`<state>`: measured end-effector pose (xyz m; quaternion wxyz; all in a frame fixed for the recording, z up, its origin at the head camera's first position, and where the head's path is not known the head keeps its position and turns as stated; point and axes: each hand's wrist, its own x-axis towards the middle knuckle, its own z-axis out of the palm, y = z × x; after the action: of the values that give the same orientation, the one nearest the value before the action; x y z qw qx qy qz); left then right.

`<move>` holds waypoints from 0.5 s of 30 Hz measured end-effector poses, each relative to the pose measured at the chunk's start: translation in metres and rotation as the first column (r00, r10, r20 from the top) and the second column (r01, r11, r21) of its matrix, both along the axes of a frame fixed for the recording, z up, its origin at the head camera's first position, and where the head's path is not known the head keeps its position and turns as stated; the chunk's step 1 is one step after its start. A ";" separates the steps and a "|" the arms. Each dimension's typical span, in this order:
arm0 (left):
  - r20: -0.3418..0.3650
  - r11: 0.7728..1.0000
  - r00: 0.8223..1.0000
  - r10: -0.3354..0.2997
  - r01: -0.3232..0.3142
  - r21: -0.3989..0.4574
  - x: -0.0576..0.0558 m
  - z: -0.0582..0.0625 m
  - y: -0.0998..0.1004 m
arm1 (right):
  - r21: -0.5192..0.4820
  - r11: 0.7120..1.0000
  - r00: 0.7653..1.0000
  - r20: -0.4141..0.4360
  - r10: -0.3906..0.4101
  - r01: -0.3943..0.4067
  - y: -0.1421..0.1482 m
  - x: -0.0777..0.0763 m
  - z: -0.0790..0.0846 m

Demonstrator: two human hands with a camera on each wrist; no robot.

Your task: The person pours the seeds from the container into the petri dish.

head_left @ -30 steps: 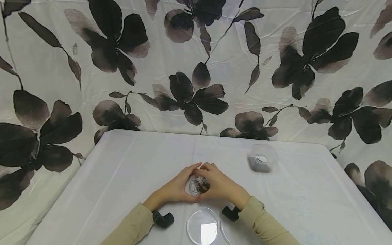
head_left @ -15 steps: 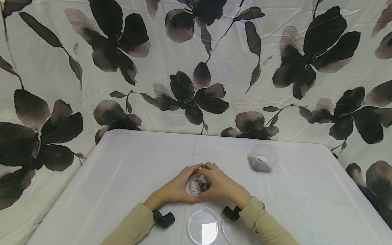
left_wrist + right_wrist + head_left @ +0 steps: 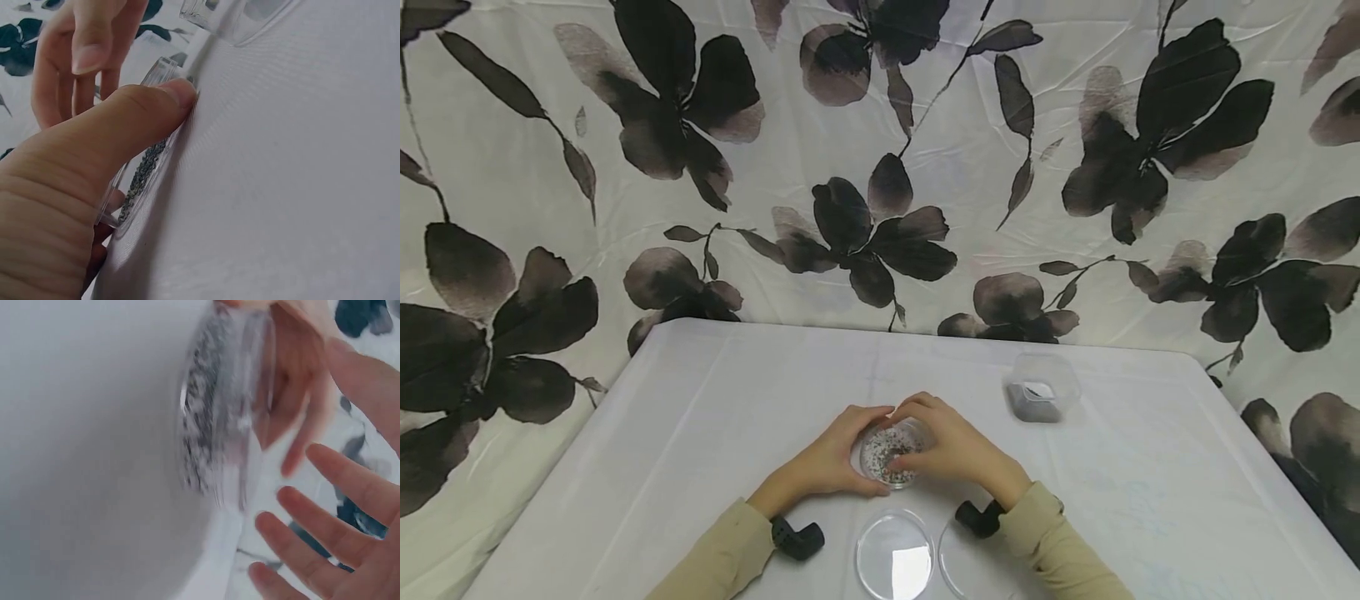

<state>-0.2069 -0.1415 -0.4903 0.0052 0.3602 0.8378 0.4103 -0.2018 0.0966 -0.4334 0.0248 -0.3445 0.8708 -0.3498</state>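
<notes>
A clear round dish with a layer of dark and white grains sits on the white table in the head view. My left hand holds it from the left side, thumb along the near rim and fingers around the far side. In the left wrist view that thumb presses the wall of the dish. My right hand is over the dish's right side in the head view. Seen from the right wrist, its fingers are spread and apart from the dish, holding nothing.
Two clear round lids or shallow dishes lie near the front, one between the forearms and another partly under the right sleeve. A clear plastic tub with something grey in it stands at the back right. A floral cloth hangs behind.
My right hand has loosened from the dish and shifted slightly right, its fingers parting, so more of the grains show. My left hand has kept its place on the dish.
</notes>
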 end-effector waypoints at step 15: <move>0.006 0.997 0.997 0.081 -0.081 0.010 -0.010 0.001 -0.019 | -0.453 0.877 0.970 -0.096 -0.223 0.156 0.075 -0.012 0.019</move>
<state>-0.2172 -0.1607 -0.4891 -0.0112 0.3249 0.8495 0.4155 -0.2141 0.1715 -0.4142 -0.1520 -0.2785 0.7975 -0.5132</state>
